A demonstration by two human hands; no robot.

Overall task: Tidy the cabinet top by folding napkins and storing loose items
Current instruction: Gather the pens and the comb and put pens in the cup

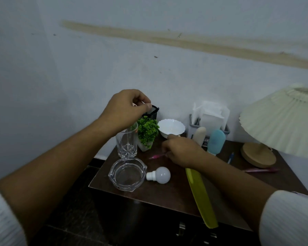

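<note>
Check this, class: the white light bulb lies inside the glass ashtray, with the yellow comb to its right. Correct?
Not quite. In the head view the white light bulb lies on the cabinet top beside the glass ashtray, not inside it. The yellow comb is to its right.

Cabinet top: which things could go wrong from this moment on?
The glass stands just beneath the wrist of the left hand; lowering that arm could tip it. The comb overhangs the cabinet edge under the right forearm, so pulling back the right hand, which grips a pen, might knock it off. The bulb lies loose and may roll.
</note>
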